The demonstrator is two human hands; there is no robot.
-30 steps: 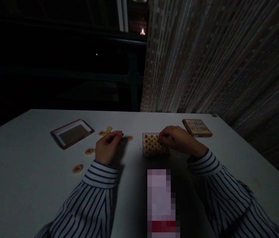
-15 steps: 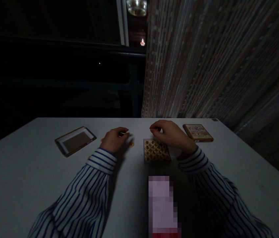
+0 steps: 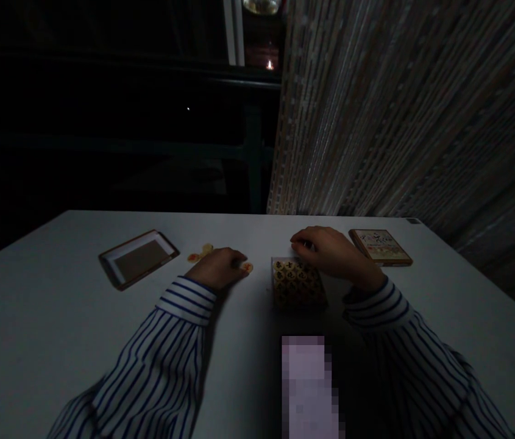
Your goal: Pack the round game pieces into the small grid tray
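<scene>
My left hand point(image 3: 221, 267) is low over the table, with thumb and fingers closing round the near side of a round xiangqi piece point(image 3: 248, 267) with a red character. Behind that hand lie a few more xiangqi pieces point(image 3: 194, 258), partly covered by it. A clear square box point(image 3: 298, 285) packed with rows of pieces in dark characters stands right of centre. My right hand point(image 3: 323, 249) hovers at the box's far right corner. Its fingers are curled in a pinch, and whatever may be between them is hidden.
On the left lies an open shallow lid or tray point(image 3: 141, 259) with a brown rim. A flat box with a printed cover point(image 3: 380, 247) rests at the right. A bead curtain point(image 3: 353, 122) hangs behind the white table point(image 3: 33, 305). A pixelated pinkish patch point(image 3: 307, 384) covers the near middle.
My left hand has come down to the red-marked piece, uncovering more of the pieces behind it. My right hand stays by the box, still pinched. The view has shifted slightly.
</scene>
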